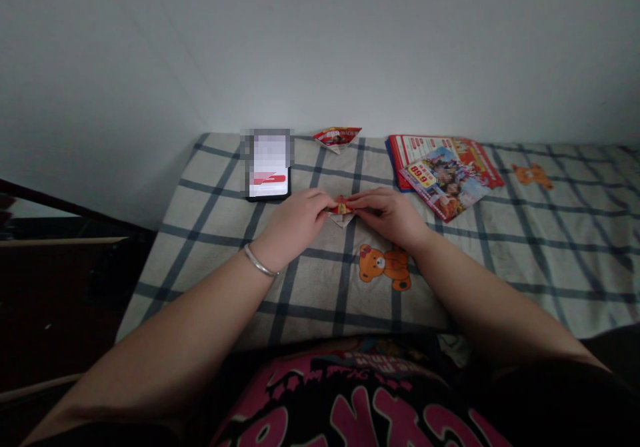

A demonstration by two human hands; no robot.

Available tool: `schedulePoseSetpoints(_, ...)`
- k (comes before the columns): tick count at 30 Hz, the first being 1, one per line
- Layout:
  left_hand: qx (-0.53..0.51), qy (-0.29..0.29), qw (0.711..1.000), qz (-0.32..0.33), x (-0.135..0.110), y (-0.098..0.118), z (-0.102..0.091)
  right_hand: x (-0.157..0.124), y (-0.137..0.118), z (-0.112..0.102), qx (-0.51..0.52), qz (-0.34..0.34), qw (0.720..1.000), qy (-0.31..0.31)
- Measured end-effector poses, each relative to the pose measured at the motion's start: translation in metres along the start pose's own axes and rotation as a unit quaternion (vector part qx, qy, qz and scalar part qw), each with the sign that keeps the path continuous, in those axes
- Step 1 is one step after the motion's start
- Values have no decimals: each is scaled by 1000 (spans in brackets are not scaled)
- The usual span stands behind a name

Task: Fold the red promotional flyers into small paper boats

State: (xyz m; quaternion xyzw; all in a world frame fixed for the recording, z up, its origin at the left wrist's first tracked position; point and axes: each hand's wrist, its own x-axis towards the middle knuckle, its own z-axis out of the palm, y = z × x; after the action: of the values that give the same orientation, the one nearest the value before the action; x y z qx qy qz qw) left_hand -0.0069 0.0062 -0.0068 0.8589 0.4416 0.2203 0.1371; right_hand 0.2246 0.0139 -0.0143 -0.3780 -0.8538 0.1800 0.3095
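Observation:
A small folded piece of red printed paper point(343, 211) lies on the checked sheet point(210, 193) in front of me. My left hand point(295, 223) pinches its left end and my right hand point(387, 217) pinches its right end, fingertips pressed on the fold. A silver bangle point(259, 261) circles my left wrist. Most of the paper is hidden under my fingers.
A phone point(270, 165) with a lit screen lies just beyond my left hand. Another folded red paper piece point(337, 137) sits near the wall. A stack of red printed flyers point(443, 170) lies to the right. A bear print point(384, 265) marks the sheet.

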Motion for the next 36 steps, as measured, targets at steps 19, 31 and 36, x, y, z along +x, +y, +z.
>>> schedulePoseSetpoints(19,168,-41,985,4,-5,21,-9,1,-19,3,-147,43,988,-9)
schedulePoseSetpoints(31,174,-43,984,-11,-5,26,-8,3,-26,8,-219,74,972,-48)
schedulePoseSetpoints(36,142,-14,989,-38,-2,20,-2,3,-31,7,-254,67,963,-59)
